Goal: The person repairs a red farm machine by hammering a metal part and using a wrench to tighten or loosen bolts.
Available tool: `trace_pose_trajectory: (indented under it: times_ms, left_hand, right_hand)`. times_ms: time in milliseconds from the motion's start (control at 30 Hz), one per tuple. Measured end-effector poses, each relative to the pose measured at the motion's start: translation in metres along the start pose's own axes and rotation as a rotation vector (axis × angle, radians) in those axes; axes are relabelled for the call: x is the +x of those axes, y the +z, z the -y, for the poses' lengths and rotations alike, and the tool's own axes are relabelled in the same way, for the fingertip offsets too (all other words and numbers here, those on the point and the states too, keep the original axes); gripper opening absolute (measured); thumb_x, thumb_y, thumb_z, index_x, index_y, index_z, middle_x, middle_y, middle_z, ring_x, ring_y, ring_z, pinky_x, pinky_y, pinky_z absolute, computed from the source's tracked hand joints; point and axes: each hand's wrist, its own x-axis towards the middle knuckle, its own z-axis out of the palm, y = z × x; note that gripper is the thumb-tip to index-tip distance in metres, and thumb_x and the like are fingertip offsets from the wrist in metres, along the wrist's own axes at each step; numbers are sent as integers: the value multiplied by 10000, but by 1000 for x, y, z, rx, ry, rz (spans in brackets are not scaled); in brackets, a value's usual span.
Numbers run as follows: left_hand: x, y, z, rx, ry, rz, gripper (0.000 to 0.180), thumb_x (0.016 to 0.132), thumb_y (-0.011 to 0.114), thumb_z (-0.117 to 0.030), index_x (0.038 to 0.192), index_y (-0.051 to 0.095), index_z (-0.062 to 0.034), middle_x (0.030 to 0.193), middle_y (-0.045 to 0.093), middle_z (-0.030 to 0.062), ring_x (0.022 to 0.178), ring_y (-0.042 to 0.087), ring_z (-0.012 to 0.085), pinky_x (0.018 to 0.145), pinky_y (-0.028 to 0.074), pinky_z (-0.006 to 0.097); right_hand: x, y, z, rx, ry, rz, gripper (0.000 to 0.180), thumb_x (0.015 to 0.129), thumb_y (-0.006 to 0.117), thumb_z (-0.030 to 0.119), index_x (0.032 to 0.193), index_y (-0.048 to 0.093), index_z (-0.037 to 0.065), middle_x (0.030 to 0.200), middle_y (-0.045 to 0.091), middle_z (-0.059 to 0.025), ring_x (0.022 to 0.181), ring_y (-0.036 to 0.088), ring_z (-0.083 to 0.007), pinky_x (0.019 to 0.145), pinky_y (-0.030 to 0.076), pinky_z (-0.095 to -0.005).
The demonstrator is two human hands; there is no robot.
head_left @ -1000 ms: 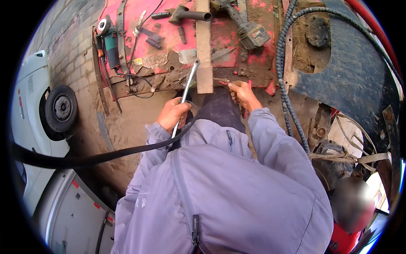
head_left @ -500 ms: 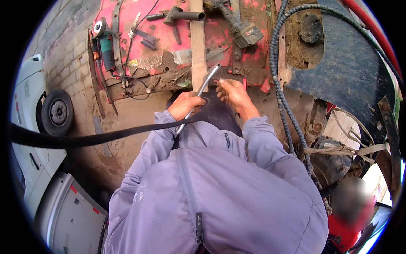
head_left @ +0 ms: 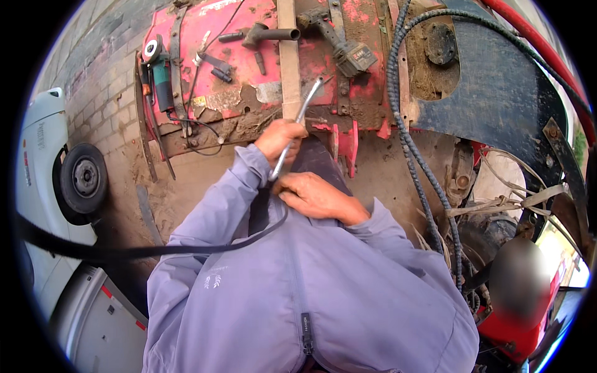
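My left hand [head_left: 281, 142] is closed around the middle of a long silver wrench [head_left: 309, 99], which slants up toward the red machine panel [head_left: 261, 112]. My right hand [head_left: 320, 196] lies close to my jacket, its fingertips at the wrench's lower end. Its fingers are bent and close together; whatever they hold, if anything, is hidden. On the panel lie a T-shaped metal tool [head_left: 264, 36], a cordless power tool [head_left: 339, 46] with its battery and, to the left, a green angle grinder [head_left: 161, 78].
Dark ribbed hoses [head_left: 404, 133] hang down at my right beside a dark metal plate [head_left: 497, 81]. A white vehicle [head_left: 46, 161] with a black wheel stands at the left. A black strap [head_left: 124, 252] crosses in front of me. Someone in red [head_left: 510, 329] is at the lower right.
My right hand has come down and left from near the wrench's upper end to its lower end. My left hand has moved slightly up, still holding the wrench.
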Motion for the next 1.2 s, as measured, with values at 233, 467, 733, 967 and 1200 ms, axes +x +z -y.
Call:
trace_pose_trajectory:
  times_ms: [233,467,733,967,1200]
  left_hand:
    - [5,45,88,-71,6,-120,167,790,556,-107,697,418,-90,497,376,-12,346,325,91,318,254,272]
    - [12,57,102,-30,157,-329,228,744,562,-142,838,610,60,733,606,82,663,555,140,593,436,284]
    - [16,73,110,-79,172,-370,292,745,572,-150,901,615,92,808,640,139,737,594,187,666,461,327]
    - [37,79,132,-64,242,-465,119,753,553,-123,753,568,-5,614,488,16,552,445,102,497,342,290]
    - [38,75,121,-242,183,-389,109,754,547,-114,735,563,-8,622,492,21,550,438,117,495,332,291]
  right_hand:
    - [-64,-59,-37,490,595,-288,173,858,495,59,978,587,-25,857,655,-113,707,622,-144,623,514,-272]
    - [-11,-85,-83,345,780,-395,388,905,534,258,1060,552,-97,937,640,-174,751,647,-211,590,529,-302]
    - [20,-76,-94,471,856,-349,350,910,502,208,1025,544,-119,882,622,-187,760,647,-259,582,529,-344]
    - [32,-67,-100,422,859,-378,253,865,509,117,933,566,-119,763,616,-175,648,651,-251,495,512,-357]
    - [43,-62,-112,269,901,-368,268,816,532,112,892,582,-140,736,623,-189,612,651,-244,472,505,-356]
